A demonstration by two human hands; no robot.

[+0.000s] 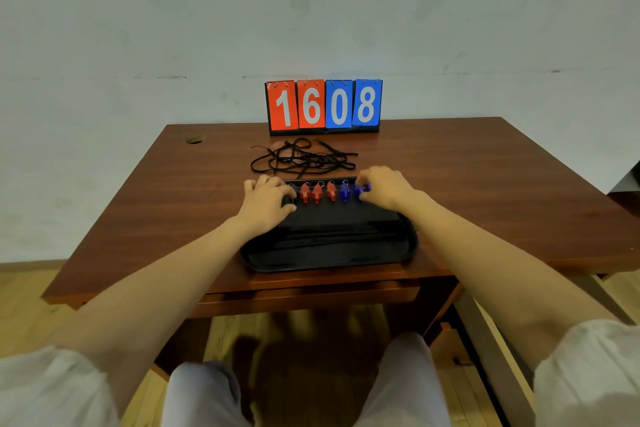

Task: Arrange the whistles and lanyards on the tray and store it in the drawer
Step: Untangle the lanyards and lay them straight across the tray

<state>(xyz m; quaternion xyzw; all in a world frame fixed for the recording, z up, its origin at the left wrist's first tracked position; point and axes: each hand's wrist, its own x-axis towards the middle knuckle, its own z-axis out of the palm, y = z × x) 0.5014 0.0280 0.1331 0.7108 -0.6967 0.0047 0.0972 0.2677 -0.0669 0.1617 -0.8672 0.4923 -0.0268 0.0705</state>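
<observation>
Brown wooden surface [485, 163]; black tray [329, 246] near its front edge; scoreboard [324, 106] at the back; tangled black lanyards [304, 159] between them; whistles [317, 192] rowed along the tray's far side; left hand [266, 201] clasping a black whistle [292, 194]; right hand [384, 187] pinching a blue whistle [362, 189].

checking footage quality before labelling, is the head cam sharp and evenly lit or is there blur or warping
Head view: soft, even light, no glare; the scoreboard digits read clearly; the whistles and both hands, left hand and right hand, are slightly soft; the knees at the bottom are motion-blurred; wide-angle warping bends the table edges; the black tray shows little detail.
</observation>
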